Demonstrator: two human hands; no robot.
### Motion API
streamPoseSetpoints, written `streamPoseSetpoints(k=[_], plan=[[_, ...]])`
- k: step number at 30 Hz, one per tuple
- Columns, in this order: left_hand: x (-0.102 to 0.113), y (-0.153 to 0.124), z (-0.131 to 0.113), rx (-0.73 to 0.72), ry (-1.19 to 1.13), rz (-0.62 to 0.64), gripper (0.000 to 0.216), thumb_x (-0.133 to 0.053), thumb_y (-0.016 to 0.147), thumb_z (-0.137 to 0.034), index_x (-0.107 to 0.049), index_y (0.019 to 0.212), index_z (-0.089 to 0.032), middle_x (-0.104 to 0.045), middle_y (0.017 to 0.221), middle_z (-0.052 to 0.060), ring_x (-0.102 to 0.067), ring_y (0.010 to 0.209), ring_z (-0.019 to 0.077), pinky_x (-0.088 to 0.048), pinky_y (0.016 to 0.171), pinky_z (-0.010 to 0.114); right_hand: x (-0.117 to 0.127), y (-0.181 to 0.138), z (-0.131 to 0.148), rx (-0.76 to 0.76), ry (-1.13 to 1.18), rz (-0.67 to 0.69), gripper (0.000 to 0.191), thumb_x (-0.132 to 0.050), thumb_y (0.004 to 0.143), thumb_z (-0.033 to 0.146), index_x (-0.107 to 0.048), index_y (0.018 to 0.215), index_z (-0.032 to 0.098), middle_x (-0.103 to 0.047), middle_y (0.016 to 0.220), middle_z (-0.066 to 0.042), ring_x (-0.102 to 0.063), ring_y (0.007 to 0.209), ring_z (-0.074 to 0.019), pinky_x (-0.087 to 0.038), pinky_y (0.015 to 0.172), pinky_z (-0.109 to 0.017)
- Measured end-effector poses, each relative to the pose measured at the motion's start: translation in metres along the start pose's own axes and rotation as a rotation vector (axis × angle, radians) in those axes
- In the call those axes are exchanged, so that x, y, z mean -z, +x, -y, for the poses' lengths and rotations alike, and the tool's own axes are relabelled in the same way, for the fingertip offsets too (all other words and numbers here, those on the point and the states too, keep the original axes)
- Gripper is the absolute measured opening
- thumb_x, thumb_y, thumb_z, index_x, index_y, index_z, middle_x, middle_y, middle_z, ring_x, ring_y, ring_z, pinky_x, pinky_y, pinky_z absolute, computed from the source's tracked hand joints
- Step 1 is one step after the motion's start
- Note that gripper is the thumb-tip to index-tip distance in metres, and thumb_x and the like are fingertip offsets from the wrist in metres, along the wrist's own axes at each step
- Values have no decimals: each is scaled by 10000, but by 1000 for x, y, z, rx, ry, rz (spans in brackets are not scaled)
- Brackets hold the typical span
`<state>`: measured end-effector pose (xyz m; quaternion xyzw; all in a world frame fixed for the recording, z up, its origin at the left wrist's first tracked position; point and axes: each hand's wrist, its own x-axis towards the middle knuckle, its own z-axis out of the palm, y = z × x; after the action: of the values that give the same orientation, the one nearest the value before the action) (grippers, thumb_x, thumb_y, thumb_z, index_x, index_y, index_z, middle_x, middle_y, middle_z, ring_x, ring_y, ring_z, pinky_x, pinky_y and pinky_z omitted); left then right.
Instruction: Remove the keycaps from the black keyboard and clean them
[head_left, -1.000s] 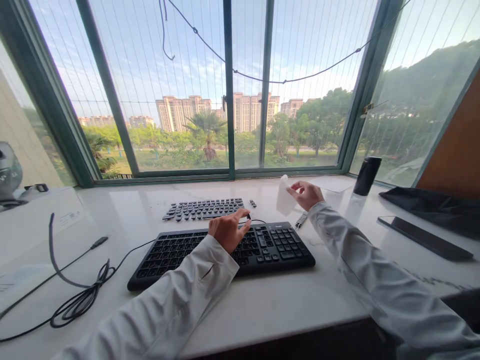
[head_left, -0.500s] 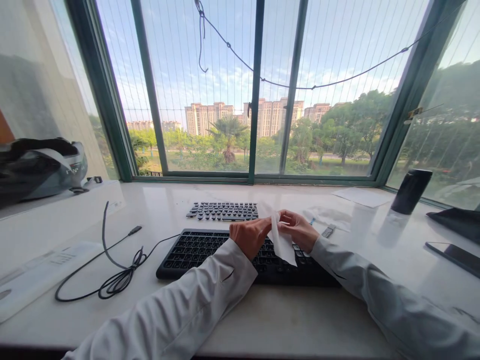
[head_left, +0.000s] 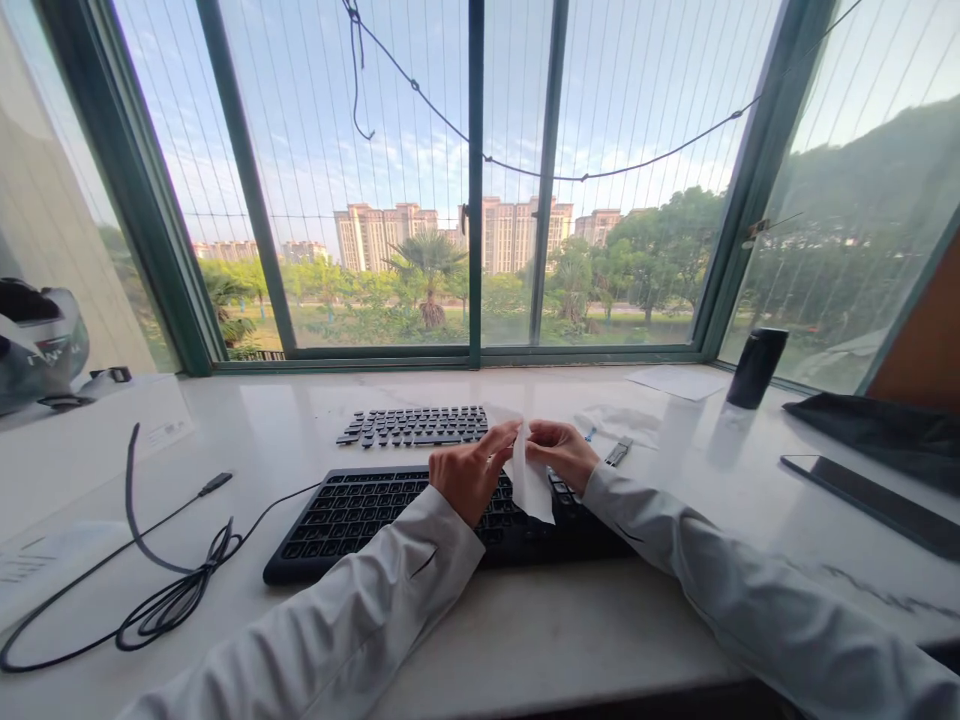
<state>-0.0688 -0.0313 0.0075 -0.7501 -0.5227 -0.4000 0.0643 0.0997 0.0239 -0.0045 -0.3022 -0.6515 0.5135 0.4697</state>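
Observation:
My left hand [head_left: 469,472] and my right hand [head_left: 561,453] meet above the black keyboard [head_left: 352,515], both pinching a white wipe [head_left: 529,484] that hangs between them. The fingers of each hand are closed on its upper edge. Behind the keyboard lies a flat set of loose black keycaps [head_left: 412,425] on the white windowsill desk [head_left: 540,630]. A small metal tool [head_left: 619,452] and a clear wrapper [head_left: 619,420] rest just beyond my right hand.
A coiled black cable [head_left: 176,595] lies at the left. A dark cylinder cup [head_left: 756,367], a sheet of paper [head_left: 679,381], a dark cloth [head_left: 885,425] and a black phone [head_left: 874,492] occupy the right. A helmet [head_left: 37,345] rests on a white box at far left.
My right hand brought the wipe from the back right down over the keyboard. My left hand lifted off the keys and took hold of the wipe too.

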Motion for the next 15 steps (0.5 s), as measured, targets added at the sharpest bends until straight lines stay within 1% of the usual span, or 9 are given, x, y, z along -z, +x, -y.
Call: streamPoseSetpoints(k=[4, 9, 12, 15], plan=[[1, -2, -5, 13, -29, -27, 349, -440, 868, -494, -580, 1170, -390, -726, 754, -44, -629, 599, 98, -378, 621, 204, -3, 0, 2, 19, 30, -30, 380, -727, 606, 486, -624, 765, 157, -640, 682, -3, -549, 608, -124, -409, 580, -255], [3, -1, -10, 71, -117, -22, 344, -490, 836, -505, -598, 1139, -385, -730, 838, -67, -634, 618, 96, -419, 669, 203, -6, -1, 5, 35, 30, -77, 392, -715, 598, 529, -562, 651, 172, -601, 647, 10, -509, 582, -117, -390, 577, -259], [4, 1, -10, 121, -158, -18, 338, -514, 823, -498, -599, 1128, -381, -729, 851, -80, -633, 618, 98, -438, 695, 206, -7, -1, 4, 30, 79, -44, 372, -732, 599, 493, -567, 697, 175, -606, 686, 9, -531, 632, -126, -402, 625, -265], [6, 2, -8, 119, -195, -1, 329, -497, 835, -491, -603, 1120, -366, -723, 904, -81, -624, 603, 92, -446, 684, 201, -6, -1, 2, 32, 137, 14, 356, -775, 577, 408, -564, 744, 176, -626, 752, 4, -553, 683, -128, -409, 668, -264]])
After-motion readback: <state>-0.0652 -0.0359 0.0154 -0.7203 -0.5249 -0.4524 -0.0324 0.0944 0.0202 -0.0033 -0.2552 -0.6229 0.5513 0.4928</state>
